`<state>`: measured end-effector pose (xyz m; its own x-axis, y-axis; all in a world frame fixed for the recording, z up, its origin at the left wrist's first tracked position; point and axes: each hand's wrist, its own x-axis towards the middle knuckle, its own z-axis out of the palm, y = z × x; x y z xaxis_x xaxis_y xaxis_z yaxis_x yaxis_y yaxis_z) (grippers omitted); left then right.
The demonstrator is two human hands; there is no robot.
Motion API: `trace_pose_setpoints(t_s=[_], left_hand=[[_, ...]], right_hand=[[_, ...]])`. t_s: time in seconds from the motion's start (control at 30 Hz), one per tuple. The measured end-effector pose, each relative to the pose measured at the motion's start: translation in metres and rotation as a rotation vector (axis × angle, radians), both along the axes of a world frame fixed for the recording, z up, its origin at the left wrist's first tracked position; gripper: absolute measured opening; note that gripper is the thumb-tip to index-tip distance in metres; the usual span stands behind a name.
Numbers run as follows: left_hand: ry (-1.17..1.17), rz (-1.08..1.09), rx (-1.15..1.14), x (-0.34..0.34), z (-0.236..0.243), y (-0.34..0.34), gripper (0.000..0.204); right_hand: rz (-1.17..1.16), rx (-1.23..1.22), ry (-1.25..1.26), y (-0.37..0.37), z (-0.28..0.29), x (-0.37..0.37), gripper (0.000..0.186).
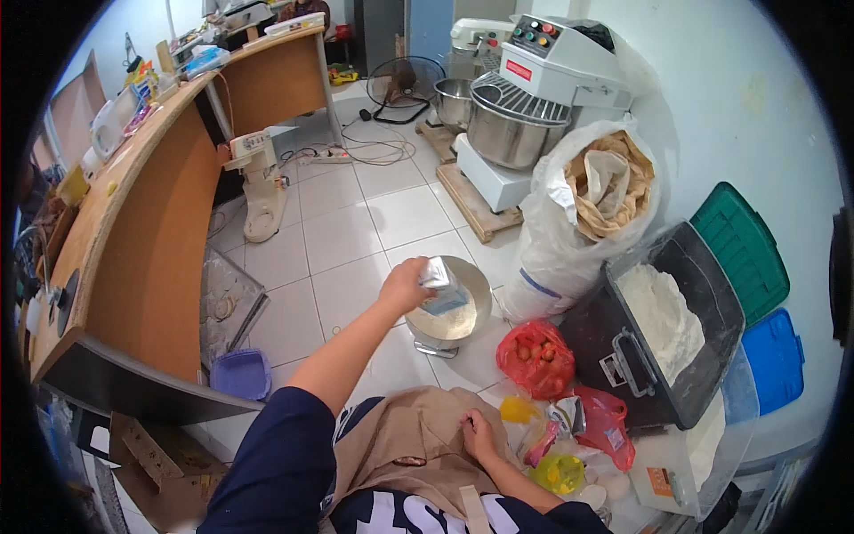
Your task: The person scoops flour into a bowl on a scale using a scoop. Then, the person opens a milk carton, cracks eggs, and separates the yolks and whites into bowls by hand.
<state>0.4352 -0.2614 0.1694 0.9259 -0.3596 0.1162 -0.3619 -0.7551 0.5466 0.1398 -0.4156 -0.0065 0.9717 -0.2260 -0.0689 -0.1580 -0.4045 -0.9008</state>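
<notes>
My left hand (406,287) reaches forward, its fingers closed around a box-shaped pack (442,290), silver on top and light blue on the side. The pack is tilted over a metal mixing bowl (481,289) on the tiled floor. Pale powder like flour (455,325) lies in the bowl; the pack hides part of it. Close to my body, my right hand (479,436) rests against the beige apron (400,432) with its fingers curled in. Whether it grips anything is too small to make out.
Right of the bowl lies a red bag of round brownish things (536,356), near small packets. A dark bin of flour (578,334) and a big open sack (534,267) stand farther right. Mixers (525,116) stand beyond; a wooden counter (169,231) curves along the left.
</notes>
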Motion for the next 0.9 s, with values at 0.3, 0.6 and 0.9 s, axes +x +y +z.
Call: trace_pose_setpoints(t_s=[0.3,0.6,0.9], left_hand=[[-0.038,0.003,-0.110,-0.005,0.007,-0.007,0.061],[-0.024,-0.019,0.031,-0.007,0.016,-0.003,0.056],[-0.022,-0.050,0.039,-0.009,0.007,0.004,0.059]], right_hand=[[0.028,-0.060,-0.055,-0.006,-0.007,0.003,0.006],[0.018,-0.065,0.019,-0.005,0.002,0.002,0.006],[0.008,0.039,-0.054,0.000,0.004,0.001,0.004]])
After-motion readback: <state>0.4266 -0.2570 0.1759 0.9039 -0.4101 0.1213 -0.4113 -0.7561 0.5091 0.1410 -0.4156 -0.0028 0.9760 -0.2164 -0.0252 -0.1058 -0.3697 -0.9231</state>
